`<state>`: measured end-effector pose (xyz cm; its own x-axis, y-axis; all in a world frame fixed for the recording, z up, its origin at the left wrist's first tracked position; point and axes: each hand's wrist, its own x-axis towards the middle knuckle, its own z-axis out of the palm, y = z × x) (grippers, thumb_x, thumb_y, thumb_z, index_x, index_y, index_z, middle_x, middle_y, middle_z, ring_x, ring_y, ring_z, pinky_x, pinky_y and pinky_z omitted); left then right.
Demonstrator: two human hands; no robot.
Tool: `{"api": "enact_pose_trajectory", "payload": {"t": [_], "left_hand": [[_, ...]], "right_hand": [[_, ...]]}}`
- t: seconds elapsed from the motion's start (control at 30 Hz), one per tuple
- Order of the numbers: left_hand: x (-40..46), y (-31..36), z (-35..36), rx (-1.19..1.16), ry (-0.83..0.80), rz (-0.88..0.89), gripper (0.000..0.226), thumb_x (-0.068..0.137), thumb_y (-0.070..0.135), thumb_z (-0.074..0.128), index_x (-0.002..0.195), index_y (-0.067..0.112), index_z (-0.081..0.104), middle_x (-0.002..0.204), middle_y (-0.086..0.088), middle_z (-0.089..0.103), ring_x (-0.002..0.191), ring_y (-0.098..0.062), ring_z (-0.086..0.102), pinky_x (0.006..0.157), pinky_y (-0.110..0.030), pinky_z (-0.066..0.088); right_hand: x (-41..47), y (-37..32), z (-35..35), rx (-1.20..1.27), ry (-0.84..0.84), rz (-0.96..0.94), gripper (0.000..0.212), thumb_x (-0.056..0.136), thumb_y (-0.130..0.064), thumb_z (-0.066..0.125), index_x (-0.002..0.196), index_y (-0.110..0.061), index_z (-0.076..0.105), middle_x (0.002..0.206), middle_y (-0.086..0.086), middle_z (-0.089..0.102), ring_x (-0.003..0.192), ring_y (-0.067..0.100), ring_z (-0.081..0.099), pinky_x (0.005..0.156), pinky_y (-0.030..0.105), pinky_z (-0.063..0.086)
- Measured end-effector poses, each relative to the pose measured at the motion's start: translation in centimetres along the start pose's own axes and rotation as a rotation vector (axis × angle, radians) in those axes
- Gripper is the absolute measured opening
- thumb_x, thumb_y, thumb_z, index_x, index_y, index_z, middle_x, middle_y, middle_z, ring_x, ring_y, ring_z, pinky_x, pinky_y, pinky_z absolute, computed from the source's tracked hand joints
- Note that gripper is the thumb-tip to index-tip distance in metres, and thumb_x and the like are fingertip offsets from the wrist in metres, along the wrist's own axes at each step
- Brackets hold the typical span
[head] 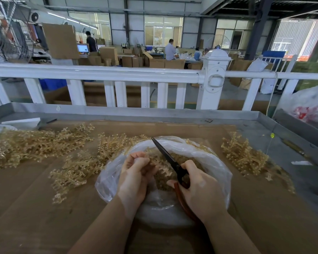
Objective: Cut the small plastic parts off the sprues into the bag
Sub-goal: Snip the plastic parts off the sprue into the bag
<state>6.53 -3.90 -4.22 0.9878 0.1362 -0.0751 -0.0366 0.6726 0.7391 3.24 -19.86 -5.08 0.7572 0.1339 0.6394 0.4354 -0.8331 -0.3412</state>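
From the head camera, the main risk is to the fingers: the left hand [136, 173] pinches a sprue [157, 162] right beside the blades of the scissors [170, 160], and a snip taken too close could nick a fingertip. The cause would be the small gap between the pinching fingers and the cutting edge, with the sprue partly hidden behind the hand. A second risk is parts flying wide. The sprue is held over the open mouth of the bag [215, 167], but a brittle piece could spring past the rim onto the cardboard [35, 208]. The soft rim could also fold inward and cover the opening.

The right hand [200, 187] is curled round the reddish handles of the scissors, blades pointing up and away and nearly together.

The sprues are pale amber, translucent and branched, with little parts along thin stems. Uncut ones lie in a heap on the left [35, 145], and a smaller pile [244, 158] lies right of the bag. Loose amber pieces [189, 162] already fill the bottom of the bag.
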Motion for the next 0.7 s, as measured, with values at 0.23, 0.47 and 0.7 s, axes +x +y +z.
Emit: {"api": "enact_pose_trajectory", "payload": {"t": [0.23, 0.47, 0.7], "left_hand": [[0.11, -0.1, -0.24, -0.091, -0.12, -0.042, 0.025, 0.077, -0.015, 0.048, 0.069, 0.009, 0.047, 0.092, -0.009, 0.066, 0.081, -0.017, 0.066, 0.071, -0.028, 0.059], [-0.23, -0.24, -0.1, 0.052, -0.158, -0.108, 0.021, 0.068, 0.008, 0.066, 0.085, 0.009, 0.054, 0.069, -0.006, 0.065, 0.062, -0.014, 0.066, 0.06, -0.025, 0.058], [-0.29, 0.05, -0.61, 0.078, -0.33, -0.218, 0.064, 0.063, -0.017, 0.069, 0.122, 0.005, 0.054, 0.11, -0.025, 0.063, 0.084, -0.03, 0.07, 0.067, -0.033, 0.059]], "right_hand": [[0.04, 0.03, 0.04, 0.016, 0.045, 0.035, 0.033, 0.076, -0.041, 0.077, 0.09, -0.018, 0.058, 0.073, -0.006, 0.066, 0.065, 0.009, 0.062, 0.054, 0.025, 0.052], [0.07, 0.27, 0.47, -0.019, 0.014, 0.03, 0.029, 0.078, -0.034, 0.076, 0.096, -0.018, 0.06, 0.074, -0.006, 0.064, 0.067, 0.011, 0.062, 0.058, 0.021, 0.049], [-0.02, 0.4, 0.53, 0.037, 0.067, 0.019, 0.032, 0.077, -0.033, 0.078, 0.098, -0.016, 0.06, 0.076, -0.006, 0.065, 0.069, 0.011, 0.063, 0.058, 0.025, 0.052]]}}
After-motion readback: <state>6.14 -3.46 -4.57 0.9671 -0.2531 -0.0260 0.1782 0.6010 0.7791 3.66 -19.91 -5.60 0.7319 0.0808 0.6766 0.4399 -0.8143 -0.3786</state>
